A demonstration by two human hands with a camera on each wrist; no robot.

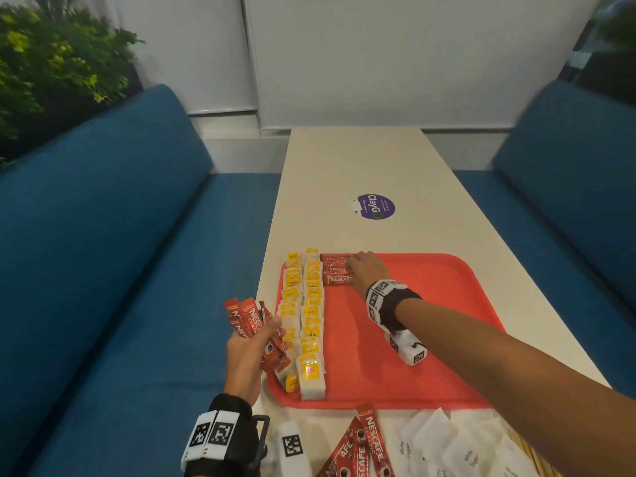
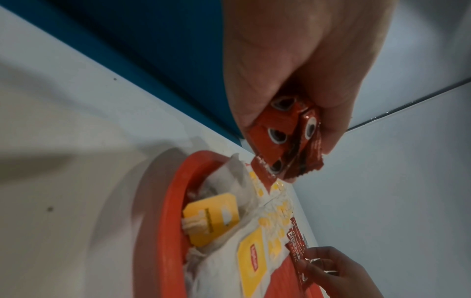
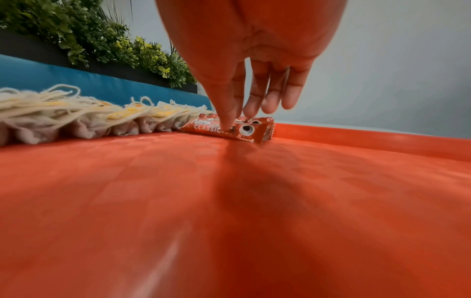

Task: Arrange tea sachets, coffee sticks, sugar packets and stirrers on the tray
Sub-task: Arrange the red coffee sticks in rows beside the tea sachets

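While tea sachets flank, sugar packets perhaps overlap.

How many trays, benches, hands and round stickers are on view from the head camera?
Tray: 1
Benches: 2
Hands: 2, left hand holding coffee sticks, right hand
Round sticker: 1
Total: 6

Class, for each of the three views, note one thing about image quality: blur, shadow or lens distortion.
Head view: wide-angle bending curves the blue benches. Left wrist view: the tea sachets look soft and smeared, and the left hand looms pale. Right wrist view: the right hand casts a dark shadow along the red tray.
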